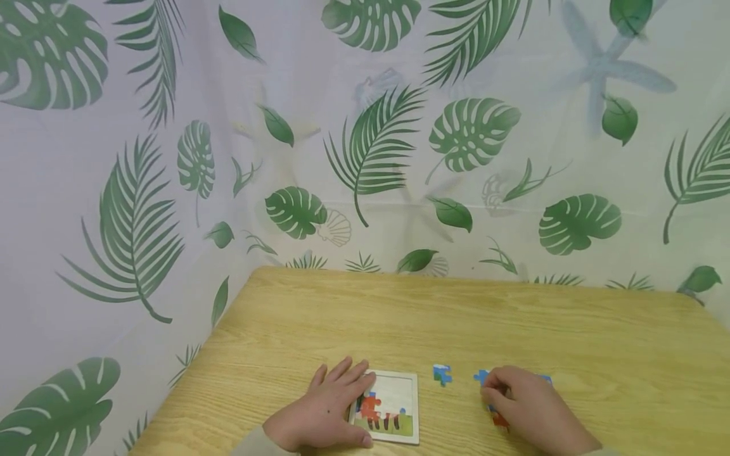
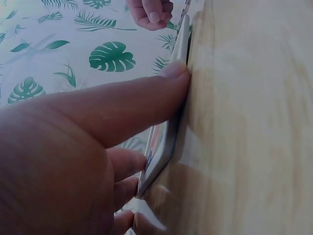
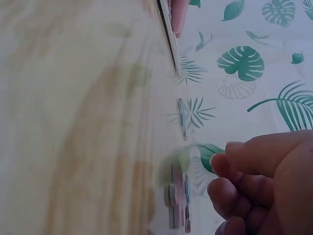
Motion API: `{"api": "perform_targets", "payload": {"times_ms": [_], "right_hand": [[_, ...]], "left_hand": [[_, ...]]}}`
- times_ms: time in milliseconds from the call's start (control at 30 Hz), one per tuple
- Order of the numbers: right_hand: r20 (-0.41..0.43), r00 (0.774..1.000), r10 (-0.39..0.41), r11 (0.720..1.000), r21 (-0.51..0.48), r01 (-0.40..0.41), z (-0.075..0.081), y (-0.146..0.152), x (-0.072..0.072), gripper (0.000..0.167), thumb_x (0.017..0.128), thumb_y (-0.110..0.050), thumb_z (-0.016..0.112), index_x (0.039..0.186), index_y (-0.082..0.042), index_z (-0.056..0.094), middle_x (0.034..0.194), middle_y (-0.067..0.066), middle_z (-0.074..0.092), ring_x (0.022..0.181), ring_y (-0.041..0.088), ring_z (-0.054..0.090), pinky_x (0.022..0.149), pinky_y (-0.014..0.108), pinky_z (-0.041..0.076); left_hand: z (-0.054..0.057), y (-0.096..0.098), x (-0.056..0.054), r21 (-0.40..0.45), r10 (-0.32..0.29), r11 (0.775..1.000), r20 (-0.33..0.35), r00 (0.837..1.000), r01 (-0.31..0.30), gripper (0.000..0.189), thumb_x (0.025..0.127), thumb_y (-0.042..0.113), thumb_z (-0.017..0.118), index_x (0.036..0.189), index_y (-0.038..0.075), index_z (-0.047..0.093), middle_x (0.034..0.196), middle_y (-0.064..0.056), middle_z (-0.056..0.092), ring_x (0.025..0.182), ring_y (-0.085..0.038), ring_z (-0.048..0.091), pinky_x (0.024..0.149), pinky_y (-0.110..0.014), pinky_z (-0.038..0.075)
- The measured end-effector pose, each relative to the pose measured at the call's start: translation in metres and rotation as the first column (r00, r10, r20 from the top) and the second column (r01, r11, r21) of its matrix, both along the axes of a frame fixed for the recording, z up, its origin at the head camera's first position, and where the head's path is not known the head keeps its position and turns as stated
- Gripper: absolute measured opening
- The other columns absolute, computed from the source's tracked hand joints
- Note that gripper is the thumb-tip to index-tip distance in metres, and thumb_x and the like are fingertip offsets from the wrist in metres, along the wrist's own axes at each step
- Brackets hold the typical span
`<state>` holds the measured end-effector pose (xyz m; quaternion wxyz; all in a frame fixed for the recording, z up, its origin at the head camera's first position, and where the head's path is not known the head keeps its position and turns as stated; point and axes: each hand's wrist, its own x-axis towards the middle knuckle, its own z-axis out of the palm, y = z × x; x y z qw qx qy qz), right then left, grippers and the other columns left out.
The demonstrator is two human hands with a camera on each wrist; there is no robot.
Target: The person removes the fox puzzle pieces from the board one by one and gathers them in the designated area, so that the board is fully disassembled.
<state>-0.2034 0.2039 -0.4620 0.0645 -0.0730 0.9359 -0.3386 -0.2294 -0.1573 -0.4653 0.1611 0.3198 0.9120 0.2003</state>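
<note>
A square jigsaw puzzle tray (image 1: 414, 405) with a pale rim lies partly filled on the table, red and green pieces along its left and lower parts. My left hand (image 1: 325, 405) rests across its left side, fingers spread and fairly straight. Along the tray's near edge lies the left thumb (image 2: 142, 100). My right hand (image 1: 533, 402) is over loose puzzle pieces, among them a blue piece (image 1: 480, 377) and a red piece (image 1: 499, 420). In the right wrist view its fingers are curled, thumb against the index finger (image 3: 221, 165), with nothing showing between them.
One blue and green puzzle piece (image 1: 441, 374) lies between the tray and my right hand. Another blue piece (image 1: 546, 379) peeks out behind that hand. The wooden table (image 1: 342, 316) ends at a leaf-patterned curtain (image 1: 376, 240) at the back and left.
</note>
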Motion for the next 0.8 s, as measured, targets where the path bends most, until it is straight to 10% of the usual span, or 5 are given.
{"api": "perform_targets", "payload": {"times_ms": [500, 800], "right_hand": [[-0.085, 0.996, 0.038, 0.999, 0.022, -0.036, 0.006, -0.031, -0.005, 0.012, 0.096, -0.02, 0.068, 0.085, -0.025, 0.069, 0.082, -0.015, 0.061, 0.075, 0.008, 0.054, 0.072, 0.032, 0.048], [-0.135, 0.972, 0.19, 0.981, -0.024, -0.195, 0.006, -0.055, -0.006, 0.009, 0.096, -0.023, 0.069, 0.088, -0.025, 0.069, 0.081, -0.017, 0.059, 0.073, 0.005, 0.052, 0.068, 0.028, 0.046]], "left_hand": [[0.003, 0.002, 0.001, 0.005, 0.021, 1.0, 0.025, 0.999, -0.021, 0.104, 0.081, 0.064, 0.074, 0.162, 0.019, 0.028, 0.168, -0.006, 0.017, 0.154, -0.033, 0.01, 0.113, -0.07, 0.006], [0.002, 0.004, 0.001, -0.028, 0.046, 0.999, 0.005, 0.999, -0.046, 0.11, 0.079, 0.065, 0.076, 0.162, 0.013, 0.026, 0.168, -0.004, 0.018, 0.154, -0.031, 0.011, 0.114, -0.069, 0.007]]}}
